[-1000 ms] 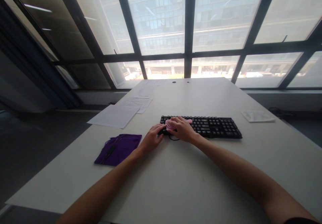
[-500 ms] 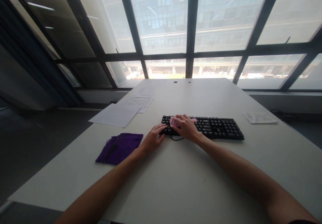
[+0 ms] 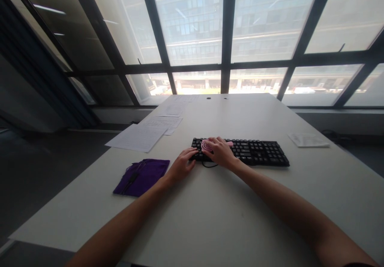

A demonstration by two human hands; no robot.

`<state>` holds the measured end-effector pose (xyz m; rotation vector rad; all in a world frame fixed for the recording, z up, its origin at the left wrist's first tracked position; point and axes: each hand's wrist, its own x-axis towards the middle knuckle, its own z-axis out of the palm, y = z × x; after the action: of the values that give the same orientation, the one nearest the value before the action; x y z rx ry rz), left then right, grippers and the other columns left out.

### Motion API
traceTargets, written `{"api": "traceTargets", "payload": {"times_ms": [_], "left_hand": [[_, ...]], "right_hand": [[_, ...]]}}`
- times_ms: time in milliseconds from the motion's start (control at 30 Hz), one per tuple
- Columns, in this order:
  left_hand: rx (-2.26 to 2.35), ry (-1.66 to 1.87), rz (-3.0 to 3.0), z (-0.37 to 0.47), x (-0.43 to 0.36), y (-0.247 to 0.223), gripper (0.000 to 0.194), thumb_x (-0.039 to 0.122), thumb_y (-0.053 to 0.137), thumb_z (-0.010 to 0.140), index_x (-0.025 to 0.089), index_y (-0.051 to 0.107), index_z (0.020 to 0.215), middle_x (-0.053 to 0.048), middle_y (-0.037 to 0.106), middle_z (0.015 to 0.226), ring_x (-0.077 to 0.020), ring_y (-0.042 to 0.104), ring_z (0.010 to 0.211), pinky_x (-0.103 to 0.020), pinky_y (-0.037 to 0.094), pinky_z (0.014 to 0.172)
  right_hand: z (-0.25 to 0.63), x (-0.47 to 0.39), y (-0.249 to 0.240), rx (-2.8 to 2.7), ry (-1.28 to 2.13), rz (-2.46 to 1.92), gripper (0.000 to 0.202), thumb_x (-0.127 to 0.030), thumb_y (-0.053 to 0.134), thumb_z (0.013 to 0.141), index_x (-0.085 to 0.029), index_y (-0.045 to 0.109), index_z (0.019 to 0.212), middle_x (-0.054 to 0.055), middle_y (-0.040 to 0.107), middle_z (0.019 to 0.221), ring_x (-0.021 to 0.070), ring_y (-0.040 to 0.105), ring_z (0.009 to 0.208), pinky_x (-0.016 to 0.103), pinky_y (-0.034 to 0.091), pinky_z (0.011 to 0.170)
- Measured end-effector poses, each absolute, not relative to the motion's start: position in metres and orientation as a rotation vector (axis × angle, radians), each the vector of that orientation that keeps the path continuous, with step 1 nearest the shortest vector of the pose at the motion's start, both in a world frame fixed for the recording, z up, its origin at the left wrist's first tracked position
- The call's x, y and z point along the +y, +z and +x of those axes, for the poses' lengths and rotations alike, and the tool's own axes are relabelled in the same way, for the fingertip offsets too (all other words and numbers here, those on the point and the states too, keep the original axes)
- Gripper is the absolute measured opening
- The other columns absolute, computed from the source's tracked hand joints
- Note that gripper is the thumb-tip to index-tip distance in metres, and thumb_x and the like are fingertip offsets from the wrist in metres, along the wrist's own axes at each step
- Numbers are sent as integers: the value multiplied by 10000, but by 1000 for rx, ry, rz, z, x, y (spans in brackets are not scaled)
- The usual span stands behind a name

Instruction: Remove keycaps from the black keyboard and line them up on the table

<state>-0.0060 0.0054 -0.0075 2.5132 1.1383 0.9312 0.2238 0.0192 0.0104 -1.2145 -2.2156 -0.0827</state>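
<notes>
A black keyboard [image 3: 260, 152] lies crosswise on the white table. My left hand [image 3: 180, 166] holds its left end, fingers over the keys and thumb at the front edge. On top of the keys, towards the left, is a pink handheld thing with a round spiral-patterned part [image 3: 206, 145]; I cannot make out its exact kind. My right hand [image 3: 222, 153] is closed over its middle, and a short pink end [image 3: 230, 143] sticks out to the right. The underside of the pink thing is hidden. A black cable [image 3: 209, 166] loops out at the keyboard's front.
A purple pouch [image 3: 142, 178] with a dark cord lies left of my left forearm. Several sheets of paper [image 3: 136, 137] are spread along the left table edge. A flat whitish packet [image 3: 309, 140] lies at the right. Windows [image 3: 195, 23] stand beyond the table.
Almost nothing differs; the whole view has shifted very slightly to the left. Both hands, the pink thing and the keyboard keep the same places relative to each other.
</notes>
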Motion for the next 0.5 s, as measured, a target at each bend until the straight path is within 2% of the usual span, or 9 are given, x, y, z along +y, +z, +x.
{"api": "traceTargets", "payload": {"times_ms": [200, 500], "left_hand": [[1132, 945, 2523, -7, 8, -11, 415, 178, 543, 882, 191, 600, 1293, -110, 587, 1358, -261, 504, 1304, -509, 409, 1128], [1124, 925, 2517, -8, 5, -8, 415, 187, 545, 892, 198, 595, 1304, -103, 579, 1367, -255, 499, 1311, -486, 403, 1137]], "right_hand": [[225, 21, 9, -2100, -138, -1334, 401, -460, 552, 947, -222, 612, 1264, 138, 617, 1234, 318, 513, 1104, 462, 418, 959], [220, 17, 8, -2145, -105, -1195, 421, -467, 551, 948, -223, 601, 1288, 116, 594, 1305, 308, 505, 1131, 450, 418, 983]]}}
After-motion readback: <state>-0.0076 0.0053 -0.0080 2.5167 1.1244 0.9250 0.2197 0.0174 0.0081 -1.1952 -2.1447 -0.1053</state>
